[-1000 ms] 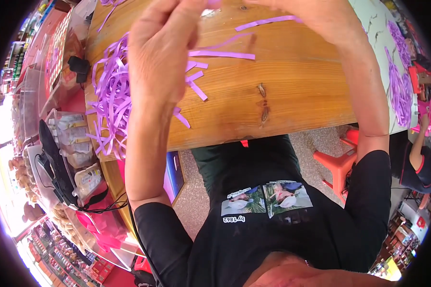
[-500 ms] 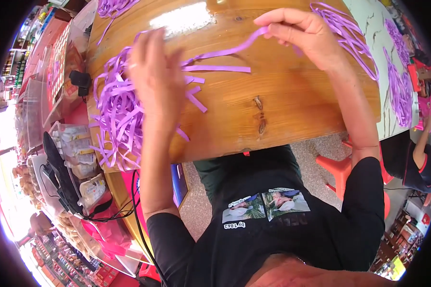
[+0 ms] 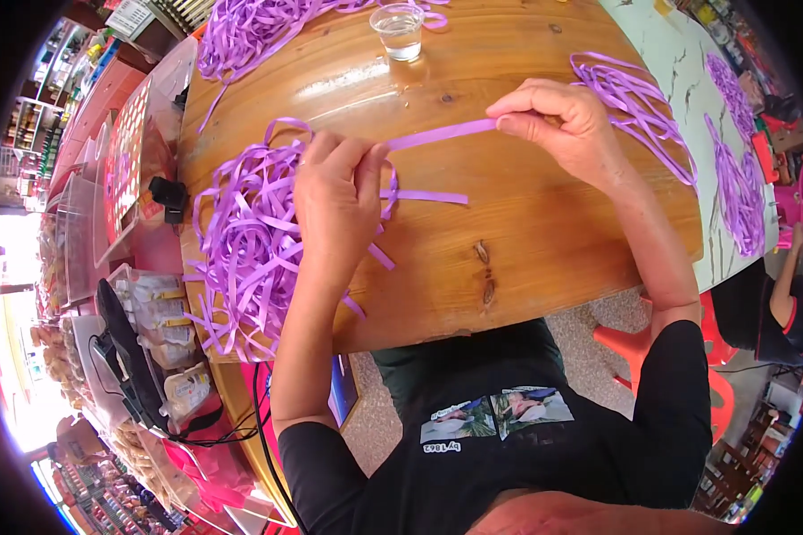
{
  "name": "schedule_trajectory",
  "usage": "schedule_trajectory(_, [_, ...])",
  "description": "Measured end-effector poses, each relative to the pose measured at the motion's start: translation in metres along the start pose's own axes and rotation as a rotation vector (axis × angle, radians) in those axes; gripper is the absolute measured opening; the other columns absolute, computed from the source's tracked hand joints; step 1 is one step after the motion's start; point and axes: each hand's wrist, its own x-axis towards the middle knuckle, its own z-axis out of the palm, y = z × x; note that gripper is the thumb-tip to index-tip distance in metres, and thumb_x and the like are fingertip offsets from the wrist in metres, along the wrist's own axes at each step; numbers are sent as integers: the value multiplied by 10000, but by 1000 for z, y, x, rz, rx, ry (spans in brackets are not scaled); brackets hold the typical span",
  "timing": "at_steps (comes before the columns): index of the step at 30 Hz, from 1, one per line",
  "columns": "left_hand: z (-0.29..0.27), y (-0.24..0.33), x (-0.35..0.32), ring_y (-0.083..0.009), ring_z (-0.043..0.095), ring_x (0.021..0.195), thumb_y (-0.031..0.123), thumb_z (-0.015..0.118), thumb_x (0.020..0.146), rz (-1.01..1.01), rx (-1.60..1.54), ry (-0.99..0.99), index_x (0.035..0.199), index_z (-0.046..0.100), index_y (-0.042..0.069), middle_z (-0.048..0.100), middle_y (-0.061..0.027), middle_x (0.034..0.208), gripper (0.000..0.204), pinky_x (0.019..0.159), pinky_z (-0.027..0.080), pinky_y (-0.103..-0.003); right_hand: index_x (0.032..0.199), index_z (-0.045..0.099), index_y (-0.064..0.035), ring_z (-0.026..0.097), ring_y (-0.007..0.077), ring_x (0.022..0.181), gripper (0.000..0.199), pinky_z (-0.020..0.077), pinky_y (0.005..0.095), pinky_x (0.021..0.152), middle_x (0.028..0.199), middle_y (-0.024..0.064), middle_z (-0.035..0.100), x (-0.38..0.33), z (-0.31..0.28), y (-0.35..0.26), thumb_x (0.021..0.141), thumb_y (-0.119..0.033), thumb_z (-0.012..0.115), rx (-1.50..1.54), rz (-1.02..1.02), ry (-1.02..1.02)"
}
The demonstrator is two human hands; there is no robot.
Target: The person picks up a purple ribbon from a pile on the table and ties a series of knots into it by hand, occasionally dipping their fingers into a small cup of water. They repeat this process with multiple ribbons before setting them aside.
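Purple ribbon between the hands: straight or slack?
Straight: the purple ribbon runs from left hand to right hand with no loop or clear sag between them.

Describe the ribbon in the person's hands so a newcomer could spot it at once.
On the wooden table, find the purple heap at left. Nearby, the left hand and right hand hold the ribbon. Unlike the tangled heap and the loose strip just below it in the picture, it is stretched nearly straight from hand to hand.
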Motion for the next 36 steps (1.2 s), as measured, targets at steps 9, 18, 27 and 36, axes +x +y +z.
schedule_trajectory(9, [25,35,12,-62,536,797,147,545,926,-473,-1089,-250,1098,590,-10,587,11,899,237,706,411,-203,1018,630,-43,620,244,769,245,496,316,634,831,104,627,24,34,-16,779,10,629,-194,-359,41])
schedule_trajectory(18, [20,1,13,-33,492,665,109,614,885,-261,-641,-61,952,647,-12,564,33,722,142,607,391,-172,945,635,-37,617,259,712,201,501,329,614,788,104,630,53,37,-18,752,-51,685,-320,-413,29])
schedule_trajectory(27, [-2,-26,22,-3,432,625,120,659,854,-504,-866,71,870,652,-2,544,63,704,123,539,343,-163,765,642,-19,599,230,645,132,450,353,552,732,108,629,148,10,34,784,-149,638,-482,-374,203])
schedule_trajectory(36, [-9,-32,24,-15,450,634,133,659,851,-581,-932,54,902,662,-5,583,41,745,147,552,345,-172,677,623,-7,532,210,513,139,409,357,492,573,103,564,207,16,73,738,-132,624,-662,90,-458])
